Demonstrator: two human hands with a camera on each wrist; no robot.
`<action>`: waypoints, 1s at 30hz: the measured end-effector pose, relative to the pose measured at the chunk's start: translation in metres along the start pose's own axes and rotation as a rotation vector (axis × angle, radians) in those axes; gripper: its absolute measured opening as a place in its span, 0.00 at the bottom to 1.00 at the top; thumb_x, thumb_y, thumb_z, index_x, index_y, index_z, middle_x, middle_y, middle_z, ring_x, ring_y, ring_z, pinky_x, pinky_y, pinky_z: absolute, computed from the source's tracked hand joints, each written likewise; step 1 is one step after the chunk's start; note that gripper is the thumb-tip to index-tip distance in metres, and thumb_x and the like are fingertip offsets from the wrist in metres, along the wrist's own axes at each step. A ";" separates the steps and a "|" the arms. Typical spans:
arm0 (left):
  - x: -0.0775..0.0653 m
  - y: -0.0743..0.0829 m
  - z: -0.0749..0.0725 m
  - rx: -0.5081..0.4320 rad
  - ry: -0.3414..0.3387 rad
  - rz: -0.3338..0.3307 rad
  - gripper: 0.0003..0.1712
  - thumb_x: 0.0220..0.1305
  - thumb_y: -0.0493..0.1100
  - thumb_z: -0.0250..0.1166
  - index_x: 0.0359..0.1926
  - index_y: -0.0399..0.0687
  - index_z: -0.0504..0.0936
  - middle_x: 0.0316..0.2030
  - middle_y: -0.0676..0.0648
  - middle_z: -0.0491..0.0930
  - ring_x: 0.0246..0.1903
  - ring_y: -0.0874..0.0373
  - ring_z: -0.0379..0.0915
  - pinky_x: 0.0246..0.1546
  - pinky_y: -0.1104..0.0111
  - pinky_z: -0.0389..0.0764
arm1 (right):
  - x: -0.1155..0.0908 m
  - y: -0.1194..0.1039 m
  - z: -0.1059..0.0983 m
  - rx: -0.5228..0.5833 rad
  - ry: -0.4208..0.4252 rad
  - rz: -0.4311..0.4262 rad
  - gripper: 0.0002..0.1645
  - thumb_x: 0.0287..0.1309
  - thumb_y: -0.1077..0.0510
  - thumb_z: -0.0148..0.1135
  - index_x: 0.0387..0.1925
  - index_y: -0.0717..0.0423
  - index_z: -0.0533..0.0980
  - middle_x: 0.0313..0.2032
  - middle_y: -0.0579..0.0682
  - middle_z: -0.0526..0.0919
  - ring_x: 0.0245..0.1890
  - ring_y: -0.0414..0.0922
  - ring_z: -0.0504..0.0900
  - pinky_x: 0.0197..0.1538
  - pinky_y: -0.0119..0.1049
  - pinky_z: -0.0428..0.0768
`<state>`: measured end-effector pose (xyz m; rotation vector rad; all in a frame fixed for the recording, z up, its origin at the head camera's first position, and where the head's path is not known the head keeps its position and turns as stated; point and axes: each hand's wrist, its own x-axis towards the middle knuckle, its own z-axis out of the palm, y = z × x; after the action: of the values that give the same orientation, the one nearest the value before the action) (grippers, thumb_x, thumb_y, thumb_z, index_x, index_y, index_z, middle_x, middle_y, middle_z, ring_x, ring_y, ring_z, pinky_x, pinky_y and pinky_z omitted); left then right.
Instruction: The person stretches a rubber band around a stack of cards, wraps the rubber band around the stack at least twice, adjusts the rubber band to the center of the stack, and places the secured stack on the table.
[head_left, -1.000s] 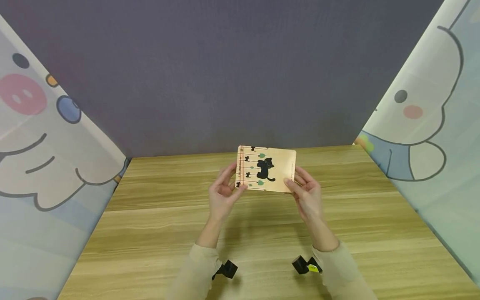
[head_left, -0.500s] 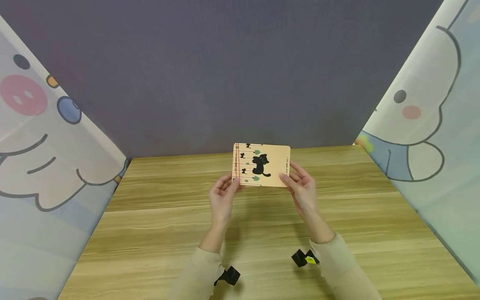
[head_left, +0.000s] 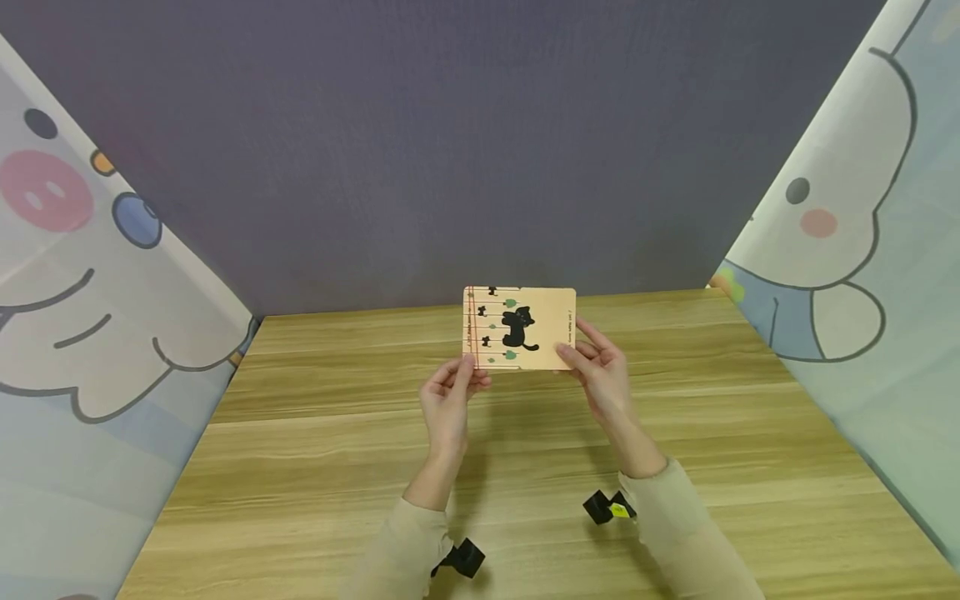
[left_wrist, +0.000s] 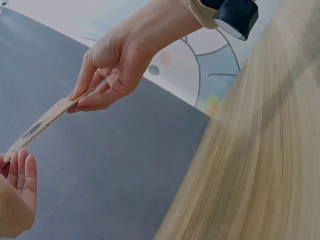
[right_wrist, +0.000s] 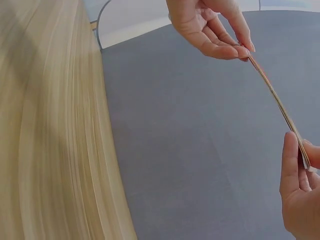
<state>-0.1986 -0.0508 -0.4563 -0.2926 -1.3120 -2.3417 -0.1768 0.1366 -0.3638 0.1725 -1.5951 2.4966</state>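
Both hands hold up a thin cream notebook (head_left: pixel 551 325) above the table, its cover facing the head camera. A black cat, small dark figures and green leaf shapes decorate the cover, with red lines along its left side. My left hand (head_left: pixel 447 408) pinches the lower left corner, thumb on the cover and fingers behind. At the lower right, my right hand (head_left: pixel 606 383) grips the edge, also thumb in front. Seen edge-on in the right wrist view, the notebook (right_wrist: pixel 275 97) shows a slim stack of layers between the hands.
Beneath the hands lies a wood-grain table (head_left: pixel 322 450). A dark grey panel (head_left: pixel 480 150) rises behind it, and cartoon-printed curtains (head_left: pixel 832 250) flank both sides. Black wrist-worn devices (head_left: pixel 467 558) sit at the cuffs.
The notebook has shifted slightly left and up and turned nearly level. My left thumb now sits at its lower left corner, and both hands have moved slightly with it.
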 end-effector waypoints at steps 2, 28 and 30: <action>0.004 -0.026 -0.015 0.029 0.011 -0.009 0.10 0.59 0.36 0.59 0.35 0.30 0.79 0.26 0.36 0.80 0.22 0.45 0.78 0.25 0.57 0.80 | 0.002 0.000 -0.001 -0.014 -0.006 0.001 0.31 0.50 0.77 0.53 0.59 0.70 0.60 0.29 0.48 0.83 0.26 0.43 0.82 0.25 0.34 0.81; 0.001 -0.063 -0.024 0.074 -0.054 -0.157 0.13 0.58 0.42 0.61 0.36 0.33 0.81 0.29 0.33 0.79 0.26 0.37 0.77 0.27 0.51 0.79 | 0.003 -0.002 0.002 -0.104 0.034 -0.013 0.30 0.47 0.78 0.56 0.55 0.71 0.64 0.26 0.46 0.83 0.24 0.44 0.82 0.26 0.38 0.81; 0.003 -0.063 -0.027 0.091 -0.036 -0.154 0.13 0.58 0.42 0.61 0.37 0.34 0.80 0.30 0.33 0.80 0.27 0.37 0.77 0.26 0.51 0.79 | 0.003 -0.003 0.001 -0.109 0.039 -0.019 0.30 0.47 0.78 0.57 0.55 0.71 0.64 0.26 0.46 0.83 0.24 0.43 0.82 0.25 0.37 0.81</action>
<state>-0.2299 -0.0462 -0.5174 -0.2127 -1.5021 -2.4028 -0.1794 0.1368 -0.3601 0.1231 -1.6999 2.3762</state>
